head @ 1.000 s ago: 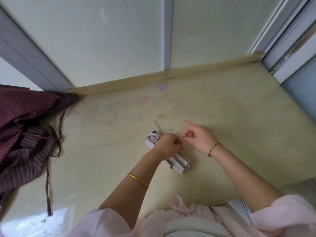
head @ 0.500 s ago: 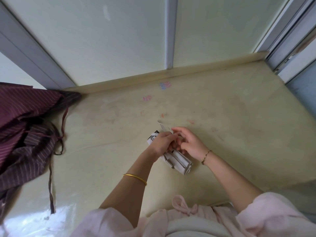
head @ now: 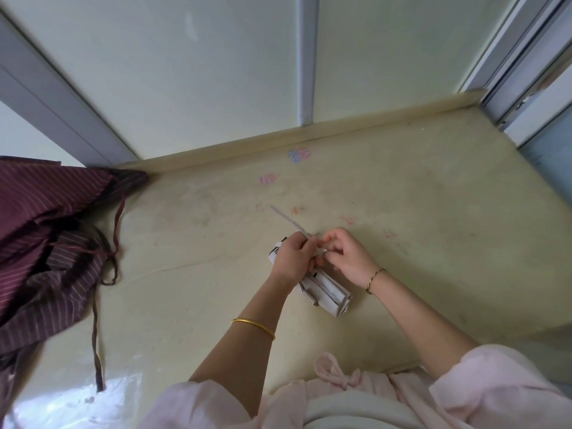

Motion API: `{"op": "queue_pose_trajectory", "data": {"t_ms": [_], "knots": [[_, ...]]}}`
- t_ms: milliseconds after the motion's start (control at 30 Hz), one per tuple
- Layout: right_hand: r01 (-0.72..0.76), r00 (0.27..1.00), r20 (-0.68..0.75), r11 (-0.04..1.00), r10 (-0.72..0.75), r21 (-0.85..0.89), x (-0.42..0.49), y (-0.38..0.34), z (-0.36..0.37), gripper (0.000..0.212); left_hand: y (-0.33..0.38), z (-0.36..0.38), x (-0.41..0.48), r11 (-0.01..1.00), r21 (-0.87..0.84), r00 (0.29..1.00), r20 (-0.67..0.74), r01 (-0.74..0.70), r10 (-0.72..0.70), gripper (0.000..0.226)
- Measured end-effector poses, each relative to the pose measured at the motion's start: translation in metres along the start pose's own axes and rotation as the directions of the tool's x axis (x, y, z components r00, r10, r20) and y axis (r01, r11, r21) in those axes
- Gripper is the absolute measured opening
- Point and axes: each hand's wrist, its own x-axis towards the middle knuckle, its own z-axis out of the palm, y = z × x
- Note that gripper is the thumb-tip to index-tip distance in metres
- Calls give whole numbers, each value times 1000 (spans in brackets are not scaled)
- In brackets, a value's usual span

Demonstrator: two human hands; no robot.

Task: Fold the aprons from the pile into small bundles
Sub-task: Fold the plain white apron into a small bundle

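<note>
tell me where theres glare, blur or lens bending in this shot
Head view: soft even light, with white glare on the table, near left corner; the wide lens bows the wall frames outward; the apron pile at the left edge is smeared, while the left hand and right hand, pinching the strap over the white bundle, look sharp.

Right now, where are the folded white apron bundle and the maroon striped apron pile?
folded white apron bundle point(head: 328, 293): head view, its near end.
maroon striped apron pile point(head: 46, 199): head view, its top layer.
</note>
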Motion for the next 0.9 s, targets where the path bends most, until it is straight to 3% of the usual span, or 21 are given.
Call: {"op": "queue_pose_trajectory", "data": {"t_ms": [167,300,467,633,733,833,900], "knots": [[148,978,-105,951,-182,-271,-9,-5,0,18,6,2,6,998,21,998,-34,54,-54,36],[179,966,-83,866,-245,-467,-12,-13,3,11,8,-1,7,991,55,992,-45,118,-116,34],[194,958,-81,827,-276,-527,-15,-18,0,18,19,-3,6,986,106,991,-45,132,-128,32],[219,936,-85,756,-340,-617,-18,-22,-3,16,26,-2,8,945,321,997,-58,62,-46,35],[160,953,-84,721,-290,-674,-18,-23,-3,16,32,-1,7,911,413,999,-44,10,9,31],[89,971,-144,843,-193,-531,-17,-21,-4,16,37,2,4,901,434,999,-46,-1,23,7],[21,981,-178,958,-74,-285,-15,-19,-7,9,37,3,0,878,476,998,-8,-45,56,18]]}}
